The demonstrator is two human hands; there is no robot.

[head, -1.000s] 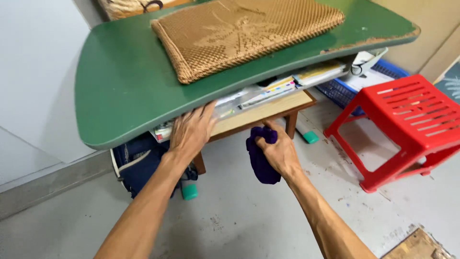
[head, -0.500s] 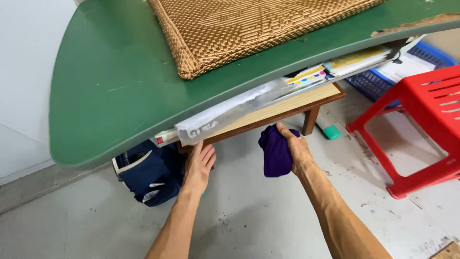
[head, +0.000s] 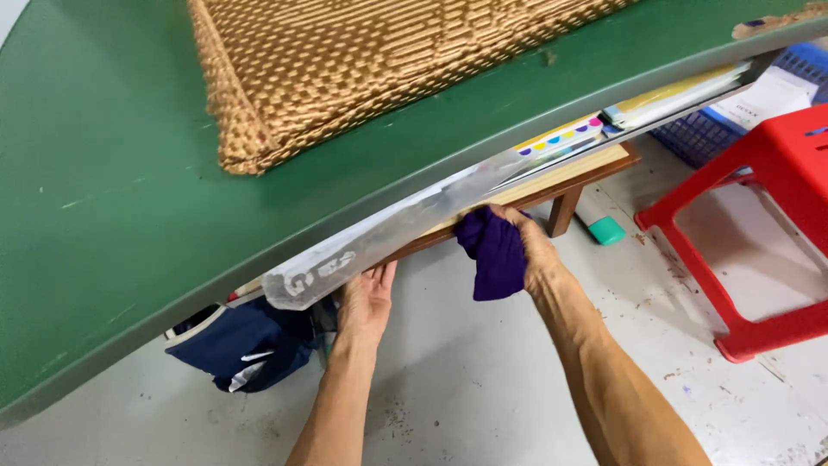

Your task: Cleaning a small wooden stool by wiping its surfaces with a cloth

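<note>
My right hand grips a crumpled purple cloth and presses it against the front edge of a wooden shelf under the green tabletop. My left hand reaches up under the shelf edge, fingers apart, touching the underside next to a clear plastic sleeve that sticks out from a stack of papers. A woven brown mat lies on the tabletop above.
A red plastic stool stands at the right. Behind it sits a blue basket with papers. A dark blue bag lies on the concrete floor under the table. A small green object lies by the shelf leg.
The view has come closer and lower toward the table edge. My right hand has lifted the purple cloth up to the shelf edge. My left hand stays under the shelf.
</note>
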